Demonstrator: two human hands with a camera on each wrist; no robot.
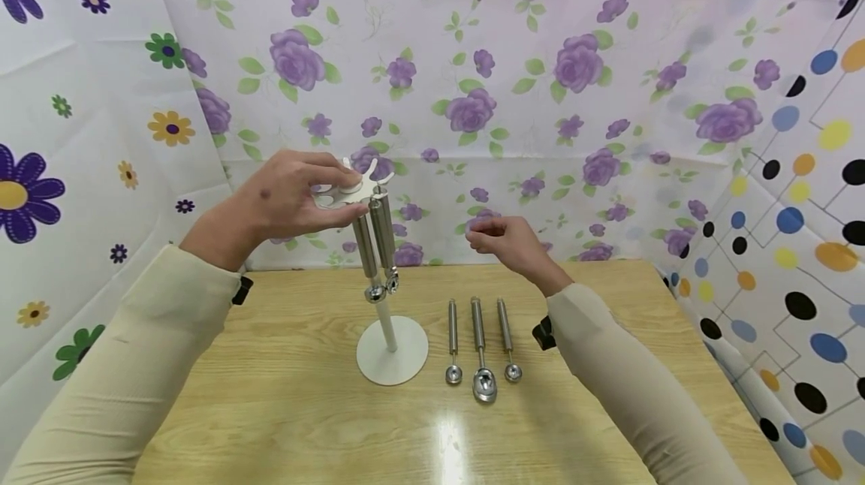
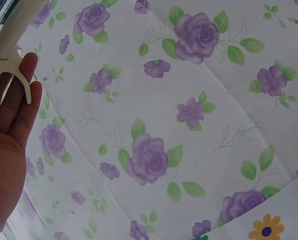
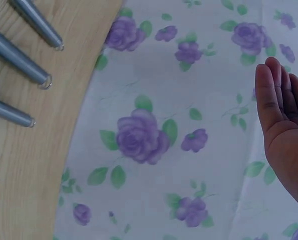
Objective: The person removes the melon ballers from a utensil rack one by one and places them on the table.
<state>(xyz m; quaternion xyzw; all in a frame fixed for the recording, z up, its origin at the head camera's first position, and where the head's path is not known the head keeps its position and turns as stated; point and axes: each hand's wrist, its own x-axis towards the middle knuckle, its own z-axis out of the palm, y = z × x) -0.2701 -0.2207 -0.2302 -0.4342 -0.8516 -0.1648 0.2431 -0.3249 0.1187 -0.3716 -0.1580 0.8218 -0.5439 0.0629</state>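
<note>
My left hand [image 1: 287, 196] grips the hooked top of a white utensil stand [image 1: 392, 353], its thumb on the near side. In the left wrist view, fingers of the left hand [image 2: 11, 115] lie against the stand's curved hooks [image 2: 23, 82]. Two metal-handled utensils [image 1: 374, 241] hang from the stand with their small shiny heads down; their exact kind is unclear. Bent fingers and nothing held mark my right hand [image 1: 510, 245], raised above the table's back edge. The right wrist view has the same right hand [image 3: 289, 115] with its fingers loosely extended.
Right of the stand's base, a metal scoop [image 1: 484, 384] with an oval head lies between two utensils with small round heads, a left one [image 1: 453, 374] and a right one [image 1: 513, 372]. They rest on a wooden table [image 1: 284, 395]. Flowered cloth [image 1: 419, 42] hangs behind.
</note>
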